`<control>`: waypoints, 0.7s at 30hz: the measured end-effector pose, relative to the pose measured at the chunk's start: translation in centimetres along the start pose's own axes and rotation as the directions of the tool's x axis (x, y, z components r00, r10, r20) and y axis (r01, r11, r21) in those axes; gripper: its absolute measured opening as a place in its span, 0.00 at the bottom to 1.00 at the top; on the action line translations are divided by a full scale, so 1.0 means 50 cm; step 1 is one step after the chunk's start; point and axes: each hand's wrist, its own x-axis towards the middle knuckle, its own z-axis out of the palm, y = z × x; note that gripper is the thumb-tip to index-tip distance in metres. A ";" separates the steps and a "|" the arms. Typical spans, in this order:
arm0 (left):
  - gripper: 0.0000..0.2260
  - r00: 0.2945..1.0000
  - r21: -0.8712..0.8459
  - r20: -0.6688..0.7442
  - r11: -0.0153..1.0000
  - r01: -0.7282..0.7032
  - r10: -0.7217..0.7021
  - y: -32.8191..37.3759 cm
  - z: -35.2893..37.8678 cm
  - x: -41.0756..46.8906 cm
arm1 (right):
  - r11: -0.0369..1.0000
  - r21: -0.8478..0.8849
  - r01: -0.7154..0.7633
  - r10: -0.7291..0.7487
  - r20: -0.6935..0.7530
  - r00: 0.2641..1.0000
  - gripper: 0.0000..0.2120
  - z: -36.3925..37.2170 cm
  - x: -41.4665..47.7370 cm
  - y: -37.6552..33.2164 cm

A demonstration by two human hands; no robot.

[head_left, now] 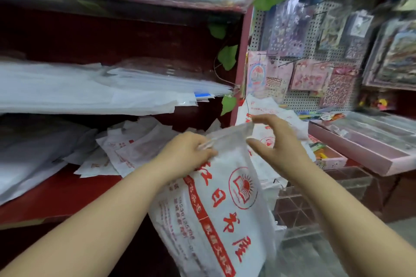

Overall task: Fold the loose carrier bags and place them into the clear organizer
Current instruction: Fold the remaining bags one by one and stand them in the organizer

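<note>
The lower end of the carrier bag (220,198) is cut off by the bottom edge of the picture, and its small red print is too blurred to read. The fingertips of the left hand (186,153) are hidden in the bag's top edge, which this hand grips. At the bag's upper corner the right hand (279,141) is smeared by motion; perhaps it pinches the plastic, but I cannot tell. The clear organizer (299,207) is partly covered by the bag and the right forearm. The loose bags (126,148) on the red shelf (67,189) go partly behind the left hand. The hanging packets (308,76) at the upper right are blurred.
</note>
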 end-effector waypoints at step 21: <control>0.08 0.910 -0.825 0.053 0.495 0.272 -0.412 -0.103 0.001 -0.071 | 0.318 0.611 -0.725 0.570 0.488 0.661 0.08 0.080 -0.115 0.079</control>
